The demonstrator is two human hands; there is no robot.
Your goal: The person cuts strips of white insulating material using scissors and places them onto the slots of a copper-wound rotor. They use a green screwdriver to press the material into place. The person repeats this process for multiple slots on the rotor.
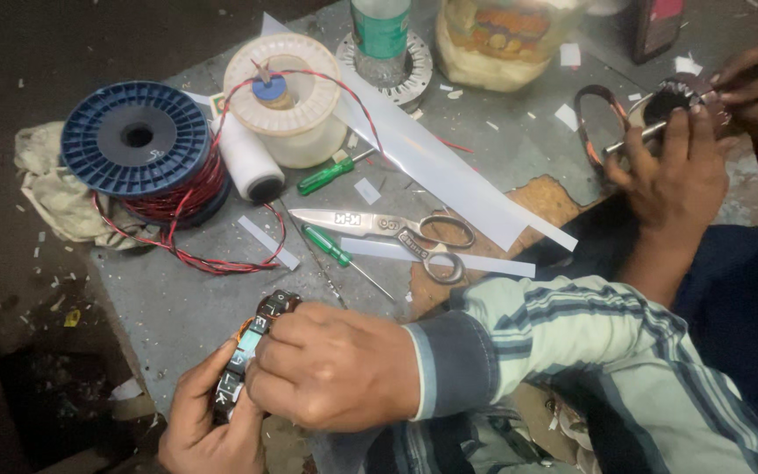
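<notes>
A dark ring-shaped motor core [252, 347] with copper winding and pale slot pieces is gripped between both my hands at the bottom of the head view. My left hand [203, 421] cups it from below. My right hand [335, 364], in a striped sleeve, closes over its right side with fingertips on the rim. Just above lie a green-handled screwdriver [331, 247] and steel scissors [396, 231].
A blue spool of red wire [138, 140], a white spool [284, 88], a white thread roll [252, 162], long white paper strips [449, 171] and a bottle [381, 35] sit on the grey bench. At right, a co-worker's hands [673, 171] work another winding.
</notes>
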